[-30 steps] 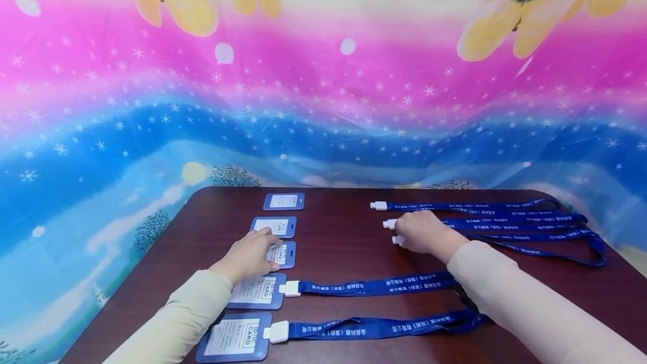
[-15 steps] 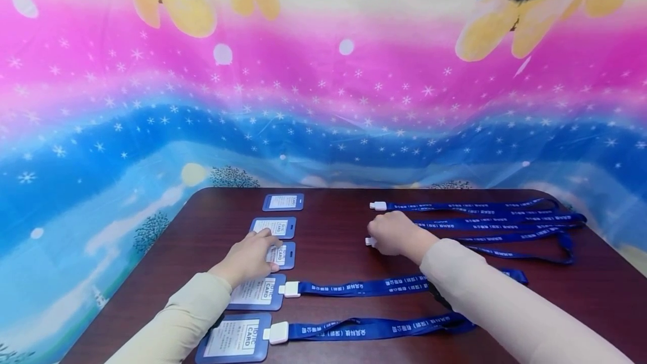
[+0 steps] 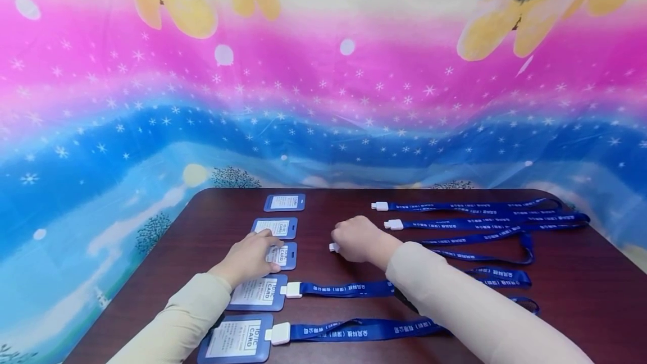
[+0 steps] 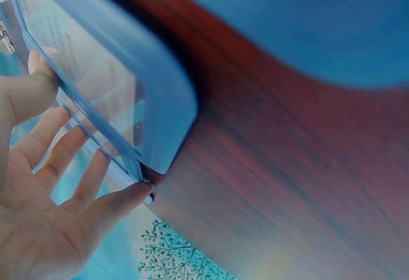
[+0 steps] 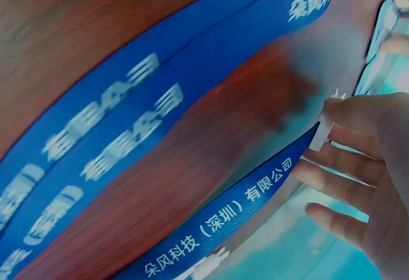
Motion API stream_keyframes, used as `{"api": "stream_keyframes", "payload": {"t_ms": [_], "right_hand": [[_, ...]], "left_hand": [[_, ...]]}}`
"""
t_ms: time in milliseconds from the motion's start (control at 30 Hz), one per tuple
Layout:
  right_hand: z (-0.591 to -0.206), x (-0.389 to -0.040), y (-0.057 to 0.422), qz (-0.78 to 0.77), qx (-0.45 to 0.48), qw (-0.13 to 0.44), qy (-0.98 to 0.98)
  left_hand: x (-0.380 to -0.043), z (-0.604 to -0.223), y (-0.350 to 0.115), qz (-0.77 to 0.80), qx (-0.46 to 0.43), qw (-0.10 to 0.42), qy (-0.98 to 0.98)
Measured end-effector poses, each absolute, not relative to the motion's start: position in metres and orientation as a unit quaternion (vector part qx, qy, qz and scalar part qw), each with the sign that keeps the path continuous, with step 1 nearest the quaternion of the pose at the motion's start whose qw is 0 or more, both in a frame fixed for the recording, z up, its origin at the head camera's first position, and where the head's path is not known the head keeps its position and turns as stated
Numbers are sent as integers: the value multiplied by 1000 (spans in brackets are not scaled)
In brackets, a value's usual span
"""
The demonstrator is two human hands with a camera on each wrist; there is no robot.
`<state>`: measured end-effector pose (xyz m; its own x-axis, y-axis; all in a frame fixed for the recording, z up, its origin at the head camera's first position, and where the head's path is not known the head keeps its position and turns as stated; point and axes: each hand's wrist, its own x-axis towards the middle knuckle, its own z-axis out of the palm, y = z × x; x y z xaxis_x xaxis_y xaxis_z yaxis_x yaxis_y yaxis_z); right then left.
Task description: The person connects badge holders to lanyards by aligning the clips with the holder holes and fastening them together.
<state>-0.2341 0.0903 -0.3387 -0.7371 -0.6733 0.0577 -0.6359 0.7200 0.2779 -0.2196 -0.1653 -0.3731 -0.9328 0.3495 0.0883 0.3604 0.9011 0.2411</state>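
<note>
My left hand (image 3: 250, 253) holds a blue badge holder (image 3: 289, 255), thumb near its near edge and fingertips at its far edge in the head view. In the left wrist view, the left fingers reach behind a badge holder's blue frame (image 4: 167, 117). The right hand (image 3: 360, 239) pinches the white clip (image 3: 333, 247) of a blue printed lanyard (image 3: 462, 240), a little to the right of that holder. Seen from the right wrist, thumb and fingers grip the clip (image 5: 321, 134), and the strap (image 5: 220, 222) trails off from it.
Two badge holders (image 3: 285, 202) lie farther back on the dark table (image 3: 323, 206). At the back right are two lanyards (image 3: 455, 205) with white clips. Nearer, two badge holders (image 3: 235, 339) are joined to lanyards (image 3: 361, 330). A printed cloth (image 3: 323, 100) hangs behind.
The right hand has moved left toward the left hand, drawing the lanyard along by its clip. The left hand has stayed at the same badge holder.
</note>
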Motion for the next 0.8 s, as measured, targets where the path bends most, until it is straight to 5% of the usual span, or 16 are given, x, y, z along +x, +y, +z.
{"api": "stream_keyframes", "payload": {"t_ms": [800], "right_hand": [[-346,-232,34,-178,366,77,-910]], "left_hand": [[-219,-374,-165,-122,-189,27,-974]]}}
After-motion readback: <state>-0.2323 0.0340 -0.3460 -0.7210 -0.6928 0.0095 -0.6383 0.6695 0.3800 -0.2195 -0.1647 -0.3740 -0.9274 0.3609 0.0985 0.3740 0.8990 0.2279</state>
